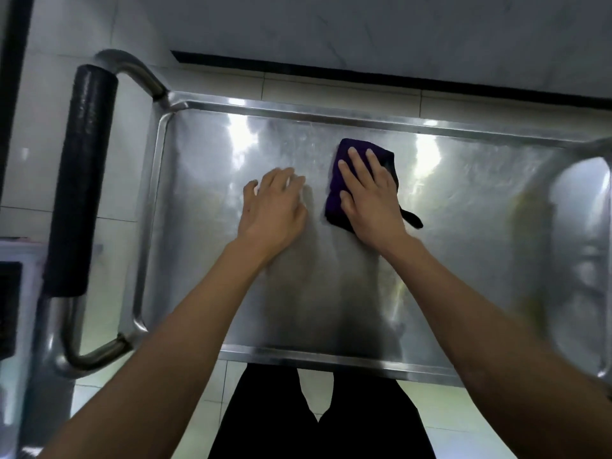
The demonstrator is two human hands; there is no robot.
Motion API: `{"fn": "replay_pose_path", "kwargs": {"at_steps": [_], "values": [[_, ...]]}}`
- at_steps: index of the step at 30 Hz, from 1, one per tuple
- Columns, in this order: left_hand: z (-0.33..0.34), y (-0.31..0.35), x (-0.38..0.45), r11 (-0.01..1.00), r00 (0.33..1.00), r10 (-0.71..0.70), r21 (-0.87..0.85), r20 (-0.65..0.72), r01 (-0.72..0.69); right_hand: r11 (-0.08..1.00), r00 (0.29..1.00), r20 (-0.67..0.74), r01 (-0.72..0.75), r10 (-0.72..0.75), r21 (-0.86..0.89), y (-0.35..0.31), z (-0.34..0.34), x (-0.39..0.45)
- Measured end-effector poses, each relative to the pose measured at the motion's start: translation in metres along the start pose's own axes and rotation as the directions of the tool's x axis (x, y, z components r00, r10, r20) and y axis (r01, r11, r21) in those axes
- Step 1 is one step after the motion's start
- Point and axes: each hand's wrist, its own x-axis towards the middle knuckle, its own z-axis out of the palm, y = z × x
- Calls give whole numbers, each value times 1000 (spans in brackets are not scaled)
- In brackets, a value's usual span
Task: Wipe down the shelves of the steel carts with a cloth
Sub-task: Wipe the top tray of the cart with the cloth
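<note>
Both hands (369, 197) flat; cloth (334, 193) beneath right

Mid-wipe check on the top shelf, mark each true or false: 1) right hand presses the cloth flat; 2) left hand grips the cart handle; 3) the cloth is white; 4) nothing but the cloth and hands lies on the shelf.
1) The right hand presses the cloth flat on the shelf. True.
2) The left hand grips the cart handle. False: it lies open over the shelf, apart from the handle.
3) The cloth is white. False: it is dark purple.
4) Only cloth and hands are on the shelf. True.
</note>
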Motion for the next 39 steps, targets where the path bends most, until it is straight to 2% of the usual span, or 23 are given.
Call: {"fn": "replay_pose_path", "kwargs": {"at_steps": [7, 16, 20, 24, 27, 32, 39], "values": [[-20, -85, -35, 982, 982, -188, -21, -28, 188, 996, 996, 27, 88, -87, -4, -86, 17, 29], [-29, -157, -68, 921, 916, -382, -132, -120, 367, 978, 979, 42, 195, -198, 75, -194, 35, 63], [-27, -175, -76, 904, 907, -403, -207, -119, 375, 969, 970, 49, 233, -238, 80, -235, 43, 77], [-26, -188, -79, 855, 881, -450, -357, -146, 377, 961, 962, 59, 260, -266, 95, -267, 47, 93], [-24, -197, -83, 849, 888, -434, -398, -152, 347, 953, 952, 72, 293, -298, 71, -284, 50, 104], [-26, -199, -85, 882, 901, -390, -358, -190, 306, 944, 945, 61, 314, -321, 103, -278, 49, 100], [-24, -171, -79, 957, 953, -270, -146, -141, 249, 968, 975, -1, 219, -221, 127, -235, 47, 64]]}}
